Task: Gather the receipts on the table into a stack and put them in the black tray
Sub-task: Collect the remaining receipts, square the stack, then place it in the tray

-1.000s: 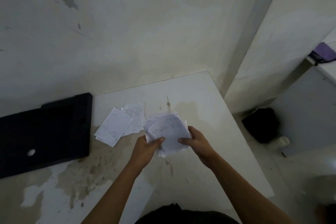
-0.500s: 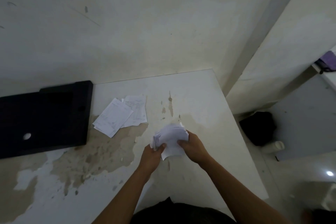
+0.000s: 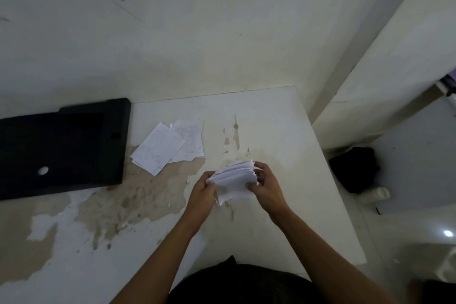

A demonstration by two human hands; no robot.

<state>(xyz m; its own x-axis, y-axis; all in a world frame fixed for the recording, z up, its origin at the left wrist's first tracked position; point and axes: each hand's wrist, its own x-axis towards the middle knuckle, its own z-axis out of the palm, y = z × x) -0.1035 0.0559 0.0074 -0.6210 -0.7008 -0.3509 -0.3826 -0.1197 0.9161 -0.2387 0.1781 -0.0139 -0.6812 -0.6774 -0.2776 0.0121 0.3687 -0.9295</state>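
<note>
- Table (image 3: 271,131): stained surface beneath both hands.
- Black tray (image 3: 123,131): well to the left of the left hand; appears to hold no receipts.
- Loose receipts (image 3: 160,148): overlapping sheets between left hand and tray, not yet collected.
- Stack (image 3: 234,177): held between both hands, edges uneven.
- Left hand (image 3: 201,192), right hand (image 3: 267,187): each grips one end of the stack.
- Status: gathering partly complete; loose sheets and tray placement remain.

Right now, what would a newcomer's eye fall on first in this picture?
First the two hands near the middle of the table: the left hand and the right hand grip a thick stack of receipts between them. Next, a few loose receipts lie flat to the left, close to the big black tray by the wall. The table has brown peeled patches.
</note>
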